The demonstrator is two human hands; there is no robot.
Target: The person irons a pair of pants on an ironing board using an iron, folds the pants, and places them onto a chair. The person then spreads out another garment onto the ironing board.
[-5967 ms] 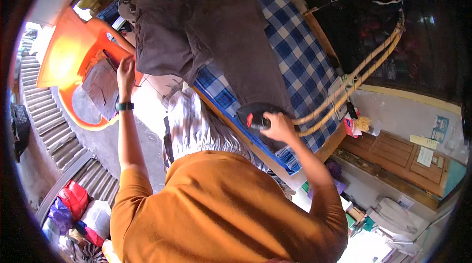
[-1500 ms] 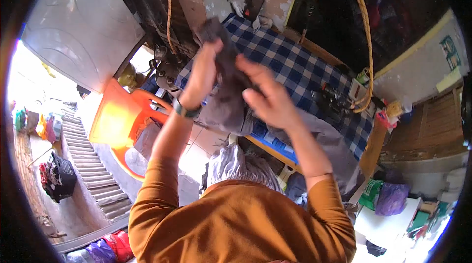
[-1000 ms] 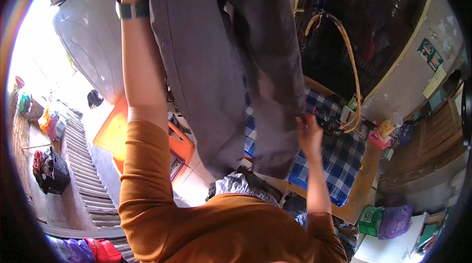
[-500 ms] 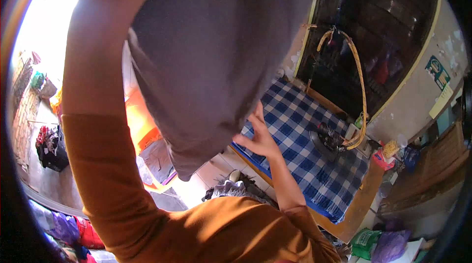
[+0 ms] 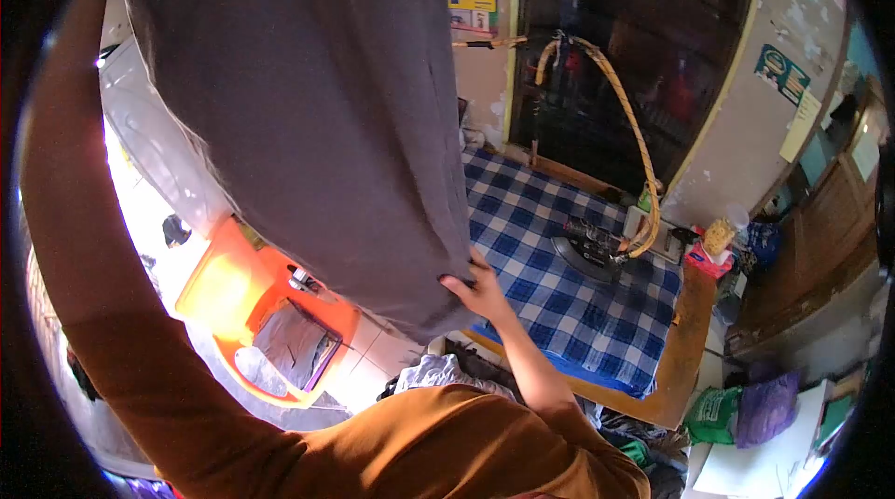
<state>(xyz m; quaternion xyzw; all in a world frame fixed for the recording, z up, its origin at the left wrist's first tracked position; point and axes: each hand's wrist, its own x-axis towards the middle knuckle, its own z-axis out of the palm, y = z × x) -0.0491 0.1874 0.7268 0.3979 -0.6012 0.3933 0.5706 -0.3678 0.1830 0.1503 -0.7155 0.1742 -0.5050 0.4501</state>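
A long dark grey cloth (image 5: 308,126) hangs in front of me, stretching from the top edge down to the middle; its exact kind cannot be told. My right hand (image 5: 480,292) grips its lower right edge, thumb on the near side and fingers partly hidden behind. On the left my raised left arm runs up beside the cloth, and the hand lies beyond the frame. Under and beyond my right hand is a blue-and-white checked cloth (image 5: 559,312) spread on a low wooden table (image 5: 692,350). A clothes iron (image 5: 589,252) rests on it towards the far right.
An orange plastic chair (image 5: 270,284) with folded dark fabric (image 5: 296,340) on its seat stands to the left. A yellow wrapped cord (image 5: 629,117) arches above the iron. A jar (image 5: 720,236), green and purple bags (image 5: 769,406) and a dark glass door (image 5: 634,61) are at the right.
The grey cloth and my left arm have shifted left in view. My right hand, fingers spread beside the cloth earlier, now grips its lower edge. More of the orange chair shows.
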